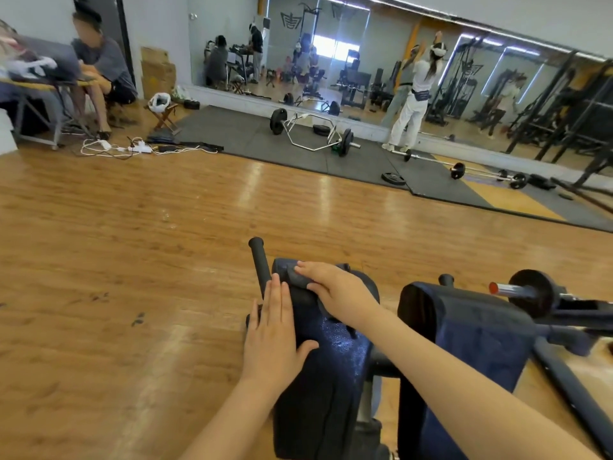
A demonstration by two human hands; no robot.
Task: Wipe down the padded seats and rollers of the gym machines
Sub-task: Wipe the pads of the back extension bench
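My left hand [275,330] lies flat with straight fingers against the left side of the dark padded pad [331,353] at 6 o'clock, thumb spread across its face. My right hand [335,290] rests on the pad's far top end, fingers bent down over a dark cloth [298,282] that it presses there; I cannot tell how firmly the fingers curl round it. A black handle post [258,260] sticks up just beside the pad at its far left corner. A second blue-black pad [471,330] stands just to the right, at about 4 o'clock, with a weight peg and a small plate [530,292] near its far side.

The floor [132,260] is glossy wood planking with streaks of reflected light. Toward 12 o'clock a dark rubber mat [252,134] carries a hex bar with plates [315,132], and at 2 o'clock another barbell [464,167] lies on the mat. A long wall mirror [365,61] runs behind them, and a person in white trousers [411,104] stands facing it at 1 o'clock with arms raised. At 10 o'clock a seated person [102,68] leans beside a table [36,84], with white cables and a power strip [132,147] on the floor nearby. Black racks [564,107] fill the far right.
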